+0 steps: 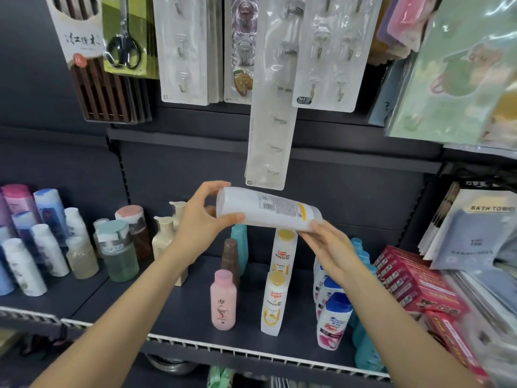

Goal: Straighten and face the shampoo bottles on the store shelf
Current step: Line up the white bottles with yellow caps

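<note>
A white shampoo bottle (268,208) lies sideways in the air above the shelf, its back label and barcode turned toward me. My left hand (201,219) grips its left end with thumb and fingers curled round it. My right hand (327,247) holds the right end from below. Under it, two white Pantene bottles (275,301) with gold caps stand upright one behind the other. A pink bottle (223,301) stands to their left with a brown bottle (230,257) and a teal bottle (240,239) behind it. Blue-capped white bottles (333,317) stand in a row to the right.
The dark shelf (181,312) has a white toothed front rail (251,352). Tube bottles and jars (117,247) fill the left section. Red boxes (414,287) and bath towel packs (472,236) crowd the right. Hook packs (268,135) hang just above the held bottle.
</note>
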